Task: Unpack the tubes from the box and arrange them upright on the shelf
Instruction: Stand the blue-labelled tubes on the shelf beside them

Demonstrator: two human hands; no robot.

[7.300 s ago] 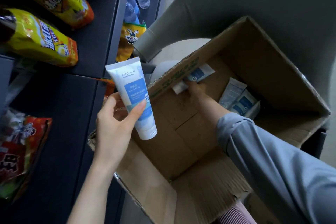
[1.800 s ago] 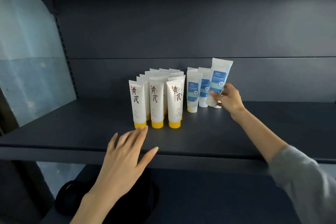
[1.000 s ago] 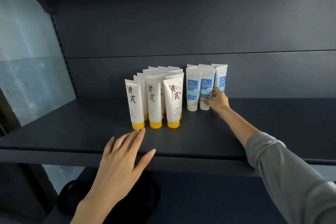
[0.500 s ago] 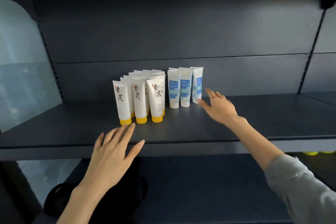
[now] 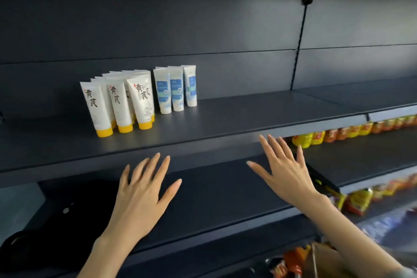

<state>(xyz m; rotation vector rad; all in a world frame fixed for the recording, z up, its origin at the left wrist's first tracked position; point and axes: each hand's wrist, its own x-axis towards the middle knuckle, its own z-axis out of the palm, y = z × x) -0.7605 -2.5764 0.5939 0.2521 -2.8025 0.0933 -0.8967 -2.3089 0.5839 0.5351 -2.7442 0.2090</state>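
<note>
On the dark shelf three blue-labelled tubes stood upright just beside a cluster of yellow-capped tubes, three in front and more behind, too overlapped to count, while the left hand and right hand hovered below its front edge, fingers spread straight, holding nothing.

On the dark shelf, blue-labelled tubes stand upright just right of yellow-capped tubes. Nearer, the left hand and right hand hover with fingers spread, holding nothing.
</note>
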